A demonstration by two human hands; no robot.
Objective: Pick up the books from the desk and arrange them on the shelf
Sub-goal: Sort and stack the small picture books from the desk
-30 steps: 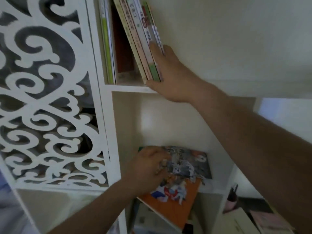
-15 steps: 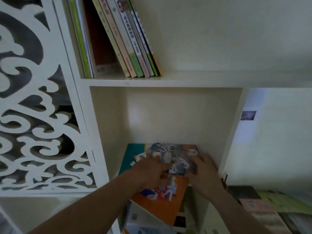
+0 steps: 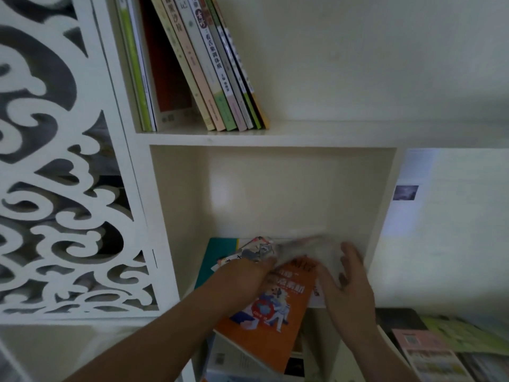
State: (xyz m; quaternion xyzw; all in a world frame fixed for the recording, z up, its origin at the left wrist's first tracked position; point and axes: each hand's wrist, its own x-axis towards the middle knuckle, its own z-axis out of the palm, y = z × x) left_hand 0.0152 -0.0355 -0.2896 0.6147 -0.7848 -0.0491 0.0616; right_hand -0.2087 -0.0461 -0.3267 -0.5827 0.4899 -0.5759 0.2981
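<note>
A white shelf (image 3: 275, 137) holds a row of leaning books (image 3: 217, 78) in its upper compartment. In the lower compartment lies a loose pile: a teal book (image 3: 217, 260) at the bottom left, an orange book (image 3: 272, 329) jutting over the front edge, and a grey illustrated book (image 3: 260, 249), blurred with motion, on top. My left hand (image 3: 242, 282) grips the illustrated book at its near left edge. My right hand (image 3: 347, 285) is beside the pile's right side with its fingers spread, holding nothing.
A carved white scroll panel (image 3: 63, 188) fills the left. More books (image 3: 429, 354) lie on the desk at the lower right. The compartment's right wall (image 3: 382, 216) is close to my right hand. Under the pile is a lower compartment with more items (image 3: 237, 359).
My right hand left the upper row of books and came down to the right of the lower pile. The illustrated book has shifted under my left hand and now blurs.
</note>
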